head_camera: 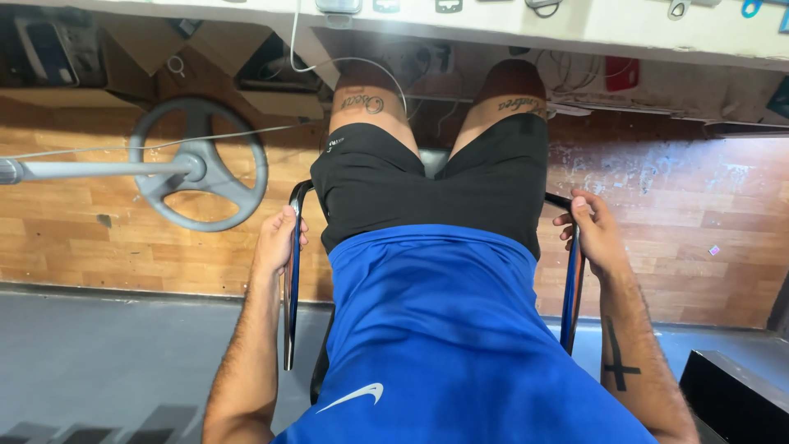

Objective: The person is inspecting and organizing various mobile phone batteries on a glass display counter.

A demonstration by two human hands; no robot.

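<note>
I look straight down at my own lap: a blue shirt and black shorts, seated on a black chair. My left hand (277,238) grips the chair's left armrest (291,304), a thin dark curved bar. My right hand (590,233) is wrapped around the right armrest (570,308) in the same way. My knees reach under the edge of a white workbench (575,29) at the top of the view.
A grey steering-wheel-shaped base on a metal pole (200,164) lies on the wooden floor to my left. A white cable (349,62) hangs from the bench. Cardboard boxes (164,57) sit under the bench. A black box (731,395) stands at lower right on grey floor.
</note>
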